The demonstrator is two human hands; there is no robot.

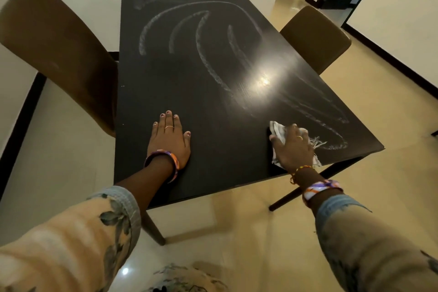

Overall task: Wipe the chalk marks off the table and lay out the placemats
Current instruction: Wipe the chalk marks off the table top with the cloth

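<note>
**Cloth down on the chalked counter**

Dark counter fills the view, chalk marks arcing across its far half and right edge; left hand lies flat, fingers straight, near the front edge; right hand presses a crumpled cloth beside the near-right smears; chairs flank both sides.

Both sleeves are pale peach cloth printed with grey-green leaves, pushed up to show light blue cuffs. The left hand wears a thin gold ring on one finger, dark polish on its nails and a broad orange-and-purple bangle at the wrist. The right hand has a gold ring, a thin beaded orange-yellow bracelet and a wide purple, white and orange bangle.
</note>
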